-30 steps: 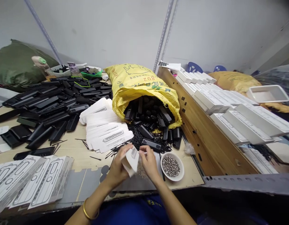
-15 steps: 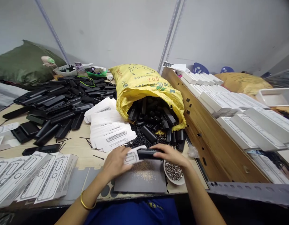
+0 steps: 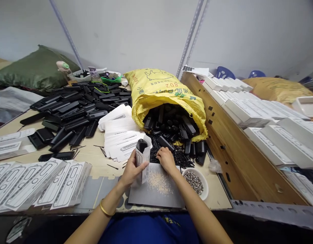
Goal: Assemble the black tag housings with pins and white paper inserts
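My left hand (image 3: 131,171) is wrapped round a narrow white printed box (image 3: 146,158), held upright with its top end open. A black ribbed device (image 3: 141,145) pokes out of that opening. My right hand (image 3: 166,160) reaches down at the near edge of a heap of thin black sticks (image 3: 180,155). Its fingers are curled together, and I cannot make out what is between them. Below both hands lies a grey sheet (image 3: 143,199) with pale beige crumbs (image 3: 159,183) scattered on it. Beside my right forearm is a white bowl (image 3: 205,181) of small metal pieces.
A yellow sack (image 3: 156,88) spills black devices behind the sticks. White flat cartons (image 3: 121,137) are stacked left of it. Many black devices (image 3: 70,112) cover the back left. Printed boxes (image 3: 67,184) stand front left; more boxes (image 3: 268,144) lie beyond a wooden board (image 3: 220,142).
The box was tilted sideways between both hands; now my left hand holds it upright with the black device inside. My right hand has let go and moved to the black sticks.
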Motion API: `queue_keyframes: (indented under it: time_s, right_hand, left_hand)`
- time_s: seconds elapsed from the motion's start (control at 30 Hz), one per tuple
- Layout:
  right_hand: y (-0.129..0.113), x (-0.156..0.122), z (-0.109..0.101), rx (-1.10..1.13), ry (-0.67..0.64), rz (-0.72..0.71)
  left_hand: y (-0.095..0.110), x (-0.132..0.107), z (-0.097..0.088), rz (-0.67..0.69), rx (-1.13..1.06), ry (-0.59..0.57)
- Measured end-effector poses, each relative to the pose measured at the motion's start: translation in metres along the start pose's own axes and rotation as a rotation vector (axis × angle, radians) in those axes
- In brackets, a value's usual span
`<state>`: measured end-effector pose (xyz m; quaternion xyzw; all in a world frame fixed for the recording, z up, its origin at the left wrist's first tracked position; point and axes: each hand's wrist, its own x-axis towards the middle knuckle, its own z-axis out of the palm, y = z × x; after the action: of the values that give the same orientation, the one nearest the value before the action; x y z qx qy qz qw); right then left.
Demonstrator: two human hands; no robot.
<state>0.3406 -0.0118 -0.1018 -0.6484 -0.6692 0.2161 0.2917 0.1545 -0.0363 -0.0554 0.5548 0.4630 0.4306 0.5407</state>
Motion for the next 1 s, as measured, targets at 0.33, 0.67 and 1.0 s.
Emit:
queue_keyframes:
  time_s: [0.33, 0.67, 1.0]
  right_hand:
    - [-0.02, -0.011, -0.061, 0.551, 0.397, 0.077]
    - [-0.068, -0.042, -0.066, 0.494, 0.249, -0.107]
    - [-0.083, -0.045, -0.011, 0.562, 0.379, -0.083]
  left_hand:
    - [0.006, -0.008, 0.025, 0.173, 0.347, 0.008]
    - [0.001, -0.013, 0.034, 0.277, 0.391, 0.01]
    - [0.006, -0.014, 0.03, 0.221, 0.242, -0.117]
